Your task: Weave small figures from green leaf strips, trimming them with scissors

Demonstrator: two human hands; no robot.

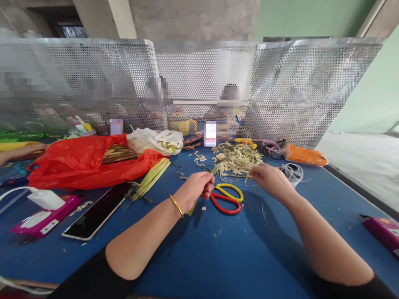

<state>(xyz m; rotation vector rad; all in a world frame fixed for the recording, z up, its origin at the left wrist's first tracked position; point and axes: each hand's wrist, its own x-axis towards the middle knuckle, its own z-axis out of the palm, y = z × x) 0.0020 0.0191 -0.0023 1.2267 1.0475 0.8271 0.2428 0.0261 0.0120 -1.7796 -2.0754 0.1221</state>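
My left hand (199,187), a gold bangle on its wrist, is closed around a green plant strip (192,207) whose ends stick out above and below the fist. My right hand (264,175) is pinched on a thin pale strand (246,179) at the near edge of a pile of shredded plant scraps (238,158). Scissors with one red and one yellow handle (229,209) lie on the blue table (218,257) between my hands; their blades are hidden near my left hand.
A red plastic bag (77,160) with dried stalks, green leaves (152,176), a phone (95,214) and a power strip (46,218) lie left. Grey cord (292,173) and an orange packet (305,155) lie right. Mesh panels (205,70) stand behind. Another person's hand shows far left.
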